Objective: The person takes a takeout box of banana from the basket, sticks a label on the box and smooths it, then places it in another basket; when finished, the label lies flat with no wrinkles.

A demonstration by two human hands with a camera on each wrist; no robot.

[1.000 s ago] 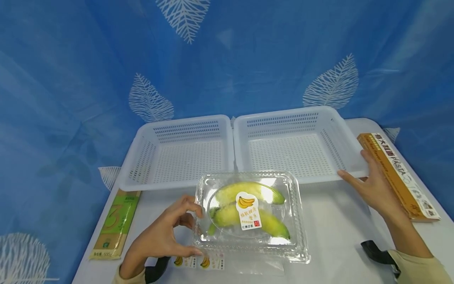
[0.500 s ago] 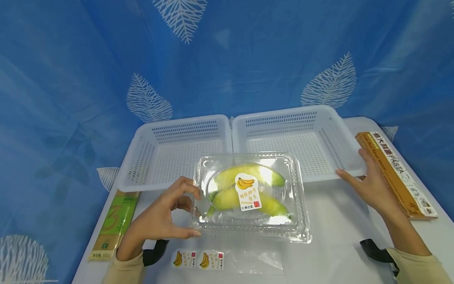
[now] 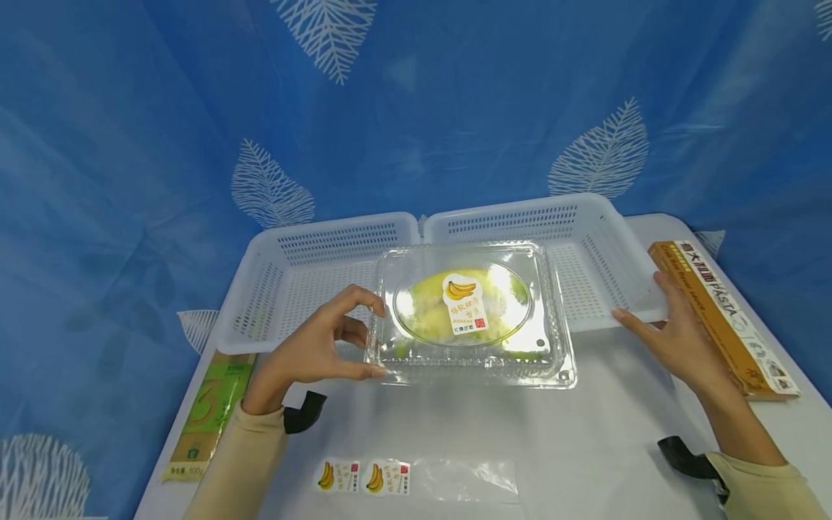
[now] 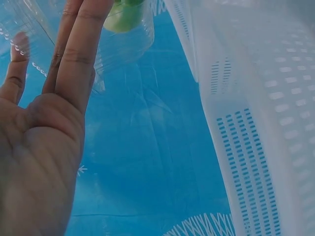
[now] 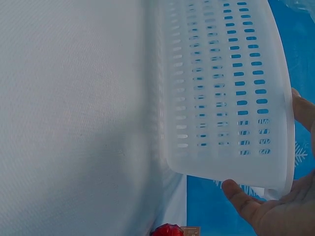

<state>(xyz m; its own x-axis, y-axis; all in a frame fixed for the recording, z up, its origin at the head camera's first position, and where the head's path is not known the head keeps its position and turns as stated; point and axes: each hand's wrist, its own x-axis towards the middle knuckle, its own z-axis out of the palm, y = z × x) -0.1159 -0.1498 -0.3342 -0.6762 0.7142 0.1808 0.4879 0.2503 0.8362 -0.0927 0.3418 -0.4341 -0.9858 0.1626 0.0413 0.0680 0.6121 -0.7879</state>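
My left hand point(image 3: 318, 343) grips the left side of a clear plastic clamshell container point(image 3: 565, 357), fingers at its edge and thumb low at the near corner. Inside lie green-yellow bananas point(image 3: 422, 289), and the lid bears a white banana sticker point(image 3: 464, 303). The container is raised above the table, overlapping the front of both baskets in the head view. My right hand point(image 3: 692, 339) holds the near right corner of the right white basket point(image 3: 624, 253), thumb at its front and fingers at its side. The right wrist view shows the thumb point(image 5: 238, 199) below that basket's corner.
The left white basket point(image 3: 240, 310) stands beside the right one. A pasta box point(image 3: 728, 325) lies at far right, a green packet point(image 3: 211, 412) at left. Two banana stickers point(image 3: 364, 478) on a clear backing strip point(image 3: 464, 482) lie near the front. A blue leaf-patterned cloth point(image 3: 416, 108) hangs behind.
My left hand has carried the container up and away from the front, towards the baskets, uncovering the sticker strip. The container has tilted somewhat. My right hand has stayed on the right basket's corner.
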